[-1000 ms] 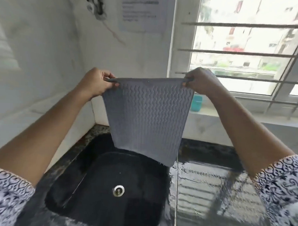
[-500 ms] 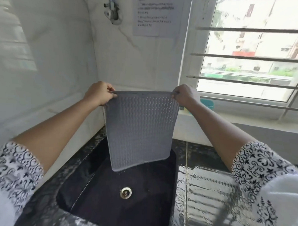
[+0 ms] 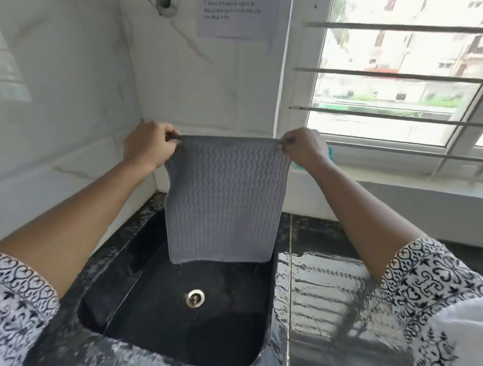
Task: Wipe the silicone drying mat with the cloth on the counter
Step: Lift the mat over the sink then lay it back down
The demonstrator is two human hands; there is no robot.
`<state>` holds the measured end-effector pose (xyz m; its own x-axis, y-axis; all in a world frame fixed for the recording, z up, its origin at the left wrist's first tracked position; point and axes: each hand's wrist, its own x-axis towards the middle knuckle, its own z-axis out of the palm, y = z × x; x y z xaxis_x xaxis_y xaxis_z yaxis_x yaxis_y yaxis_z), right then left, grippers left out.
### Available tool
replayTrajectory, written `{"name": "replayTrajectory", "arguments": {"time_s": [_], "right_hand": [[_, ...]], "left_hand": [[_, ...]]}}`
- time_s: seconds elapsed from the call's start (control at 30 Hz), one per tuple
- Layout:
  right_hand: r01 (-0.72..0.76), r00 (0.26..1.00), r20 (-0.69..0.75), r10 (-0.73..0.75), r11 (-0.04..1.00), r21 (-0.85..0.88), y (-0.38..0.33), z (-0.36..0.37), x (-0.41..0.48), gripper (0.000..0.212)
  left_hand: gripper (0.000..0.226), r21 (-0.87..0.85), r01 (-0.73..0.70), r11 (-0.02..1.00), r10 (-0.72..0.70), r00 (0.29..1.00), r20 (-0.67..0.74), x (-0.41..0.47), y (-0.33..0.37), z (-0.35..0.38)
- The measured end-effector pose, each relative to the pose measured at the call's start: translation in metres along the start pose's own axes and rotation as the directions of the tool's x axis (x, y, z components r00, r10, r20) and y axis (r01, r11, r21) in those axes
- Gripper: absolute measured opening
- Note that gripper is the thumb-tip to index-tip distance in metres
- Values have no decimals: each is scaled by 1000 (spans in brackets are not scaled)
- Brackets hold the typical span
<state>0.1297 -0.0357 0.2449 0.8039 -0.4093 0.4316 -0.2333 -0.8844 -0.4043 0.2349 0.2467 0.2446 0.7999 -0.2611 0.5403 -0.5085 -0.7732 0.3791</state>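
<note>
Grey silicone drying mat (image 3: 223, 201) with wavy ridges is held up by its two top corners, and it hangs straight down over the black sink (image 3: 173, 318). The mat's bottom edge hangs above the sink bowl, behind the round metal drain (image 3: 195, 298), and it does not seem to touch anything. The left hand (image 3: 149, 145) is closed on the top left corner, with its fingers (image 3: 169, 131) pinched tight on the edge. The right hand (image 3: 301, 149) is closed on the top right corner in the same way. The top edge is pulled flat between the two hands.

The shiny black stone desk (image 3: 340, 298) beside the sink looks wet, and the window bars are mirrored in it. A small teal thing (image 3: 330, 155) is partly hidden behind the right hand on the white sill; what it is cannot be told. A sheet of paper (image 3: 236, 12) is stuck on the white wall above. No cloth can be seen anywhere.

The step in hand looks like holding the mat up over the sink, maybe so water can drip off. No wiping is being done yet. For the next move, the mat would likely need to be laid flat on the desk. Then one hand would have to be freed so the cloth can be found and picked up. Care is needed, as a wet mat may slip.
</note>
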Motion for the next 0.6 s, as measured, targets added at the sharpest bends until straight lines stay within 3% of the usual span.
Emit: {"name": "replayTrajectory", "arguments": {"time_s": [0.07, 0.33, 0.43, 0.5, 0.6], "right_hand": [[4, 999, -51, -3, 1000, 16, 7, -22, -4, 18], [22, 1000, 5, -24, 976, 218, 70, -155, -72, 5], [86, 995, 17, -93, 962, 261, 91, -206, -101, 4], [96, 995, 2, -101, 954, 284, 105, -236, -113, 1], [70, 997, 20, -81, 939, 336, 132, -262, -115, 18]], "left_hand": [[24, -72, -27, 997, 24, 999, -37, 2, 16, -11], [9, -290, -273, 918, 296, 954, 40, -23, 110, -48], [22, -447, -271, 852, 363, 923, 132, -33, 146, -57], [18, -548, -246, 799, 409, 891, 197, -34, 169, -59], [10, -622, -170, 765, 421, 862, 282, -25, 201, -43]]}}
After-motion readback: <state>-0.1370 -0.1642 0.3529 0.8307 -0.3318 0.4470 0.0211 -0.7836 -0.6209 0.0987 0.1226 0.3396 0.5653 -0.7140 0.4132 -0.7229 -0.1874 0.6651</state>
